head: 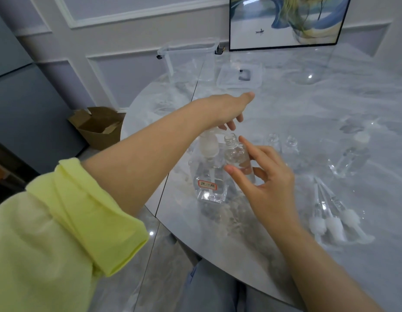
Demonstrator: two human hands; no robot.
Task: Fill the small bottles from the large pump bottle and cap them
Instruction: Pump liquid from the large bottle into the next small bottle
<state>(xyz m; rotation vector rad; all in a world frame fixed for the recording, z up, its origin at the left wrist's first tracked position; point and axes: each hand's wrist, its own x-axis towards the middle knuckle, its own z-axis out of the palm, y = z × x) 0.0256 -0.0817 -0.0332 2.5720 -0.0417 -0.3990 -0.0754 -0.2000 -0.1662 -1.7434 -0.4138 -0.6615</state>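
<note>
Left hand (227, 109) pressing down on large clear square pump bottle (210, 179); right hand (263, 176) pinching small clear open-necked bottle (236, 154) just beside its spout

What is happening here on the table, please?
A person is filling a small bottle from the large pump bottle. The left hand rests on the pump head, and the right hand holds the small bottle with its open neck at the spout. Two more small bottles stand uncapped behind, and three pump caps lie on the marble table to the right.
</note>
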